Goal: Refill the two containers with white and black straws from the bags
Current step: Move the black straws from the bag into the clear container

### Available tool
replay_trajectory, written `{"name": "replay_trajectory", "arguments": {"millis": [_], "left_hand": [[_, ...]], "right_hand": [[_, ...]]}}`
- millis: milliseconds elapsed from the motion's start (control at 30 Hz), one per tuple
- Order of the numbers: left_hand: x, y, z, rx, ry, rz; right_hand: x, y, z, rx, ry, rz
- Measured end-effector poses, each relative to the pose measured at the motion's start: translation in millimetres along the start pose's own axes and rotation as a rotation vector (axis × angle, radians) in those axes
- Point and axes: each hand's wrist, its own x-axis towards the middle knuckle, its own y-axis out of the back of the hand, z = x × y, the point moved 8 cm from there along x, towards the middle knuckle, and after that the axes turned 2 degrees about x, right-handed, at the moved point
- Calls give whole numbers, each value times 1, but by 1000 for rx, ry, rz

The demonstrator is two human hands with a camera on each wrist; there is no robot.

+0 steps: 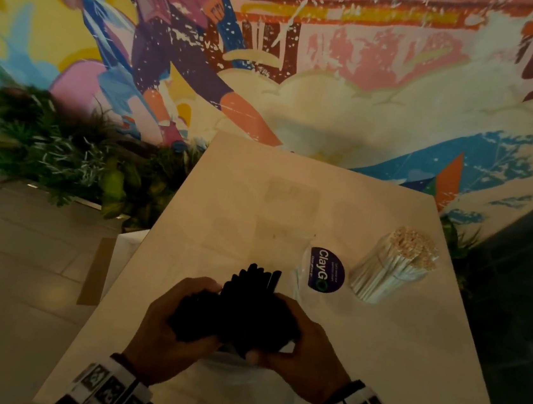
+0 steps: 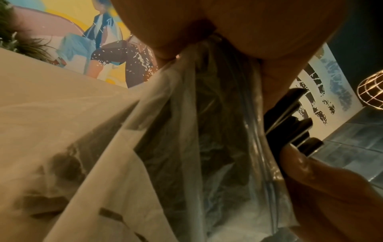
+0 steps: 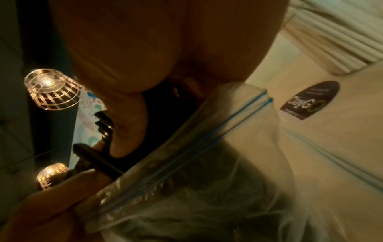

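Observation:
Both hands grip one thick bundle of black straws (image 1: 240, 305) over the near part of the table (image 1: 258, 201). My left hand (image 1: 175, 317) wraps its left side and my right hand (image 1: 295, 341) its right side. The straw ends (image 2: 290, 122) stick out past the fingers. A clear zip bag (image 1: 226, 366) hangs and lies under the hands; its plastic (image 2: 186, 131) runs up into the left palm, and its blue zip line (image 3: 228, 121) shows in the right wrist view. A clear container of white straws (image 1: 390, 269) stands at the right. A second container is not visible.
A round dark "ClayGo" sticker (image 1: 326, 270) lies flat on the table between the hands and the white straws. Beyond the table are plants (image 1: 48, 150) and a painted wall. Lit wire lamps (image 3: 51, 88) hang overhead. To the left, the table edge drops to the tiled floor.

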Motion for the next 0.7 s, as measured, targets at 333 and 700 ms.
{"name": "replay_trajectory", "arguments": {"millis": [333, 700], "left_hand": [[-4, 5, 2, -51, -10, 61], [-7, 10, -2, -59, 35, 114]], "right_hand": [[4, 10, 3, -119, 89, 143], [5, 18, 2, -63, 107, 294]]}}
